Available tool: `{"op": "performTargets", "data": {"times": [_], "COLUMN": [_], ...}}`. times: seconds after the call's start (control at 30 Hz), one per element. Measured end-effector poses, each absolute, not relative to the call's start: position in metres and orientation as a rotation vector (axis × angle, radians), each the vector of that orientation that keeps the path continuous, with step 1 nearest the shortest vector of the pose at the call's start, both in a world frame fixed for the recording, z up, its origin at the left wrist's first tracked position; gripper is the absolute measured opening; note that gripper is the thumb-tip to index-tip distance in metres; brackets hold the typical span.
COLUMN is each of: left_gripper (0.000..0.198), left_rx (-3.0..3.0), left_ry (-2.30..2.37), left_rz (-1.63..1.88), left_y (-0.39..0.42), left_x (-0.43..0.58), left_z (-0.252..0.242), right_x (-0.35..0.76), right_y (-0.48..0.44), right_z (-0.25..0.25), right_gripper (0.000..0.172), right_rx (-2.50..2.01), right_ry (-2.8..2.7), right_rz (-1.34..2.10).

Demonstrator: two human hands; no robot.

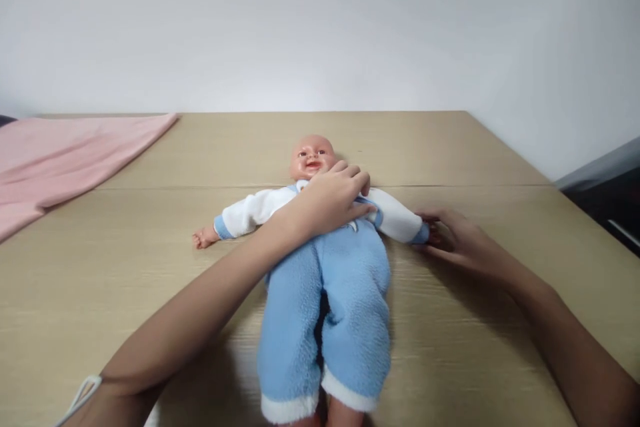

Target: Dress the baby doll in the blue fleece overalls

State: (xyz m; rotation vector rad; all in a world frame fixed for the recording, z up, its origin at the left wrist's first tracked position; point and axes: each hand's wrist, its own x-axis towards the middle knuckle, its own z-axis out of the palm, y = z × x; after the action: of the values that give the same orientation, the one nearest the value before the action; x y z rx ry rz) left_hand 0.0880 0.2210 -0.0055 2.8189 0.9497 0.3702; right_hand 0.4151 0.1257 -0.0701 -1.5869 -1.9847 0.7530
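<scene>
Baby doll [350, 260], cropped below, is laid on the table [500, 160], chest hidden by the curled left hand [336, 193], wrist flanked by parted right-hand fingers [447, 217]; grips cannot be confirmed. Room is left beyond its head.

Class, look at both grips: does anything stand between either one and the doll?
Nothing visible does. The left grip rests across the doll's chest; the right grip is at one blue cuff. The pink cloth lies well aside, to the left.
</scene>
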Motion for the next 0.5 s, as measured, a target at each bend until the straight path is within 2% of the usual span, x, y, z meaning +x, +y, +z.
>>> {"op": "performTargets", "data": {"times": [0.07,0.13,0.37,0.5], "left_gripper": [0.029,0.027,0.031,0.027], "left_rx": [2.865,2.895,2.884,2.846], "left_ry": [0.941,0.920,0.735,0.605], "left_rz": [0.267,0.248,0.422,0.485], "left_y": [0.228,0.233,0.230,0.231], "left_x": [0.097,0.100,0.099,0.097], "left_z": [-0.011,-0.018,-0.037,-0.038], "right_x": [0.414,0.416,0.415,0.400], "right_y": [0.125,0.124,0.129,0.136], "right_z": [-0.065,-0.065,-0.086,-0.084], "right_gripper": [0.036,0.031,0.054,0.049], "right_rx": [-1.607,-1.619,-1.324,-1.242], "right_ry": [-2.009,-1.994,-1.731,-1.671], "right_rz": [0.696,0.684,0.573,0.561]}}
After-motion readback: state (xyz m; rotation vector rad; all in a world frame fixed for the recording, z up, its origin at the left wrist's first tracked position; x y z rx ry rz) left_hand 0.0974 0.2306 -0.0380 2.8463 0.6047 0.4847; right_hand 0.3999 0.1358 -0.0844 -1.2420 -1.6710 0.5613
